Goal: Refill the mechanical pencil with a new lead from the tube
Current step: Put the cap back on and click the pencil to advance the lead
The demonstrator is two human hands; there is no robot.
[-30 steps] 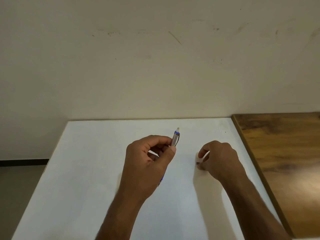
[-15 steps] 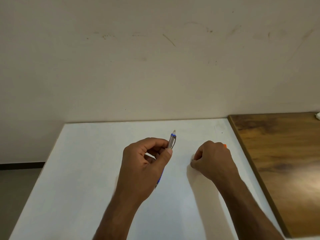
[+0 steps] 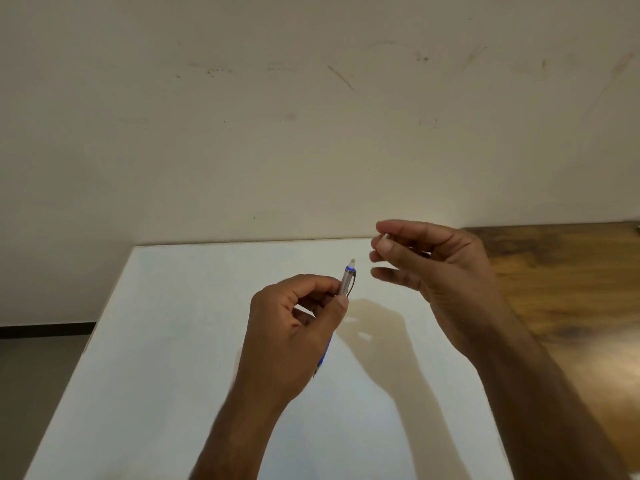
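My left hand [image 3: 294, 327] grips the mechanical pencil [image 3: 347, 281] over the middle of the white table [image 3: 166, 341]. The pencil has a silver barrel, a blue ring and a white eraser end that points up and away; its blue grip shows below my palm. My right hand [image 3: 436, 271] is raised to the right of the pencil's top. Its thumb and forefinger pinch a small pale tube, the lead tube [image 3: 385, 236]. Most of the tube is hidden inside the fingers. A short gap separates the tube's end from the pencil's eraser.
A wooden surface [image 3: 561, 289] adjoins the white table on the right. A plain cream wall [image 3: 311, 133] rises straight behind the table's far edge. Grey floor [image 3: 34, 358] shows to the left of the table.
My right hand has lifted off the table and moved up and right, carrying the small tube. My left hand still holds the pencil in about the same pose.
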